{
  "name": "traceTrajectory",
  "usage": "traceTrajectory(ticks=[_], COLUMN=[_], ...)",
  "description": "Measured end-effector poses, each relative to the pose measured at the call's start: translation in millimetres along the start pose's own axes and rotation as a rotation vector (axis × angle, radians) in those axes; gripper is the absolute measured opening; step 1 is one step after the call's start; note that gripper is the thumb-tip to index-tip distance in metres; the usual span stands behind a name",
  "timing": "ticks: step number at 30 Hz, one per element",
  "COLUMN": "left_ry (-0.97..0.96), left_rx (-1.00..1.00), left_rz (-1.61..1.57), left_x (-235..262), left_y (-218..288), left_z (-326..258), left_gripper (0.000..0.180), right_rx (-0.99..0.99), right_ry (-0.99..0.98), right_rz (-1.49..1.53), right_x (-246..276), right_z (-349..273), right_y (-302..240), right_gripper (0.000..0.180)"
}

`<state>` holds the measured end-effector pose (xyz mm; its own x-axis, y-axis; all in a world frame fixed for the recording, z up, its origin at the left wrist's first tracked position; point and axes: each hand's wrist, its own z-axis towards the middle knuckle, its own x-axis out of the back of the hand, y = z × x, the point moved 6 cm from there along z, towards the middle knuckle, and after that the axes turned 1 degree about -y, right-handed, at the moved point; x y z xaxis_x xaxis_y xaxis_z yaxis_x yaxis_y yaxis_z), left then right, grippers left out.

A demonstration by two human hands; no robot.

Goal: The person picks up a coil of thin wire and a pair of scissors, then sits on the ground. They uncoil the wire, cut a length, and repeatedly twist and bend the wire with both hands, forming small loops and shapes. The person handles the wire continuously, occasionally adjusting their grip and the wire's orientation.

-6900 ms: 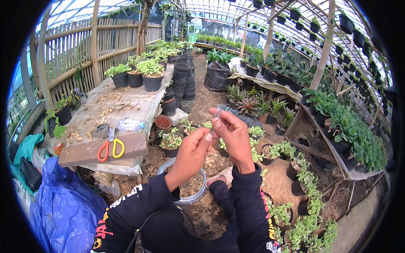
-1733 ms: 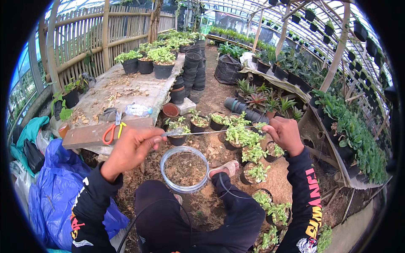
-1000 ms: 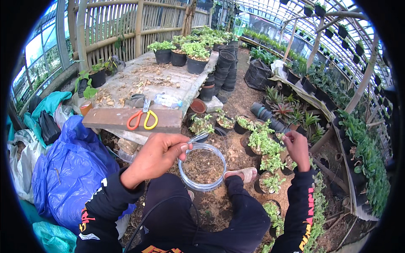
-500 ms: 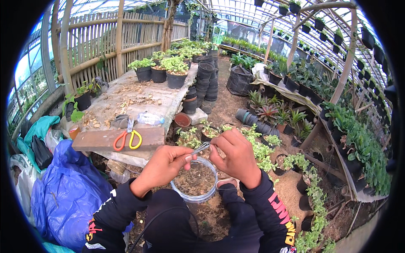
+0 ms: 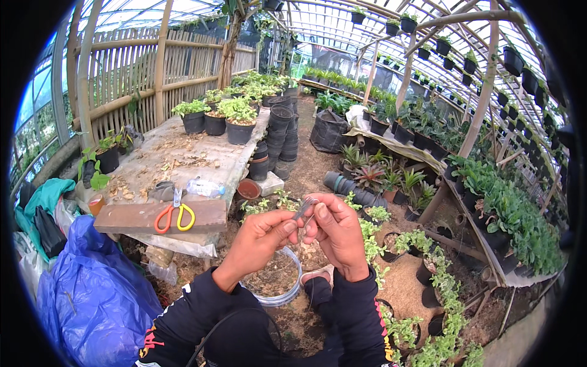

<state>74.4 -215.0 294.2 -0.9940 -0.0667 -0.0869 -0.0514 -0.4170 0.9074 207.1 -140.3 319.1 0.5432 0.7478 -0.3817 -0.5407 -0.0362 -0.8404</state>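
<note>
My left hand (image 5: 260,243) pinches a small looped bundle of thin wire (image 5: 304,208) between thumb and fingertips. Close against it, my right hand (image 5: 337,235) also grips the wire, its thumb pressed to the index finger; part of the bundle is hidden by the fingers. Below both hands, between my legs, hangs or lies a large round coil of clear, shiny wire or line (image 5: 286,298); whether it joins the bundle I cannot tell. Scissors (image 5: 176,214) with one orange and one yellow handle rest on a wooden plank (image 5: 122,218) to the left.
A table (image 5: 177,144) at the left bears potted plants (image 5: 238,116), dry leaves and a clear plastic bottle (image 5: 205,188). Stacked black pots (image 5: 281,131) stand beside it. Blue plastic sheeting (image 5: 92,281) bulges at lower left. Potted leafy plants (image 5: 440,287) line the right side.
My hands have moved slightly up and turned, with the right palm now facing more toward me and its fingers curled upward around the wire. The view has shifted a little to the right.
</note>
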Motion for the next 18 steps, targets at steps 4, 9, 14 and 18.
traceTrajectory(ticks=[4, 9, 14, 18], left_ry=[-0.153, -0.201, -0.134, -0.106], left_rx=[0.046, 0.079, 0.008, -0.043], left_rz=[-0.146, -0.213, -0.111, -0.044], left_x=[-10, -15, -15, -16], left_y=[-2, -3, -1, 3], left_z=[11, 20, 24, 23], left_gripper=[0.021, 0.021, 0.022, 0.024], right_rx=[0.011, 0.062, 0.168, 0.227], right_ry=[-0.162, -0.129, -0.046, -0.035], right_rz=[-0.09, -0.336, -0.458, -0.525], right_x=[8, 15, 11, 5], right_z=[3, 8, 9, 8], right_y=[-13, -26, -31, -37], right_gripper=[0.047, 0.043, 0.035, 0.033])
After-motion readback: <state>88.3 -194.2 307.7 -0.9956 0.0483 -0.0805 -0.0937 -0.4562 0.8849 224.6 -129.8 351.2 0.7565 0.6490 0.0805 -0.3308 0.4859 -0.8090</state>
